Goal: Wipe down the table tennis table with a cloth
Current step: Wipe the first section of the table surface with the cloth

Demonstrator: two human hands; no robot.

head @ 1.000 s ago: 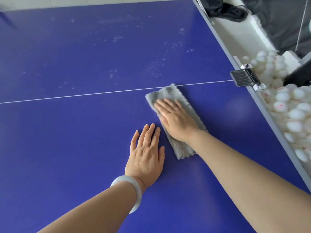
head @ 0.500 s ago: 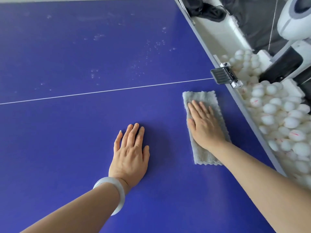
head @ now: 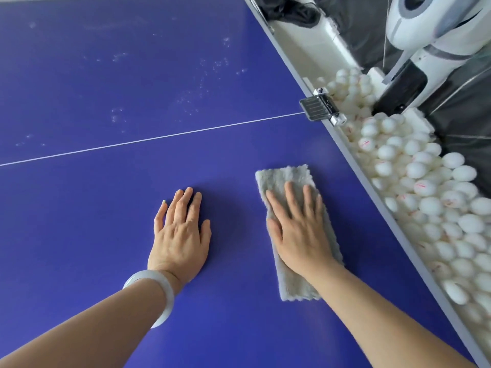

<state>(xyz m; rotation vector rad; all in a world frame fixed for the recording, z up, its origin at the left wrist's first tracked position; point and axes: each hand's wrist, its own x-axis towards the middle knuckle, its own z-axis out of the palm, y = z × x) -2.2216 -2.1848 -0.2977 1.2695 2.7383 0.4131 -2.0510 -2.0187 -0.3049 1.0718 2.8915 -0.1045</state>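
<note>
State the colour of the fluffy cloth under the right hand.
Light grey fluffy cloth, best seen in head view.

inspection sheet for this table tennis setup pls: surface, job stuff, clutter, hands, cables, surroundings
surface: blue table tennis table, white specks beyond the white centre line; near half looks clean
job's things: grey fluffy folded cloth flat on the table, near its right edge
clutter: black and silver net clamp on the table edge
grippers: left hand flat on bare table, fingers straight; right hand pressing flat on the cloth
cables: one thin cord upper right, cannot tell what it is
surroundings: heap of white balls beside the table, white and grey machine, black fabric
</note>
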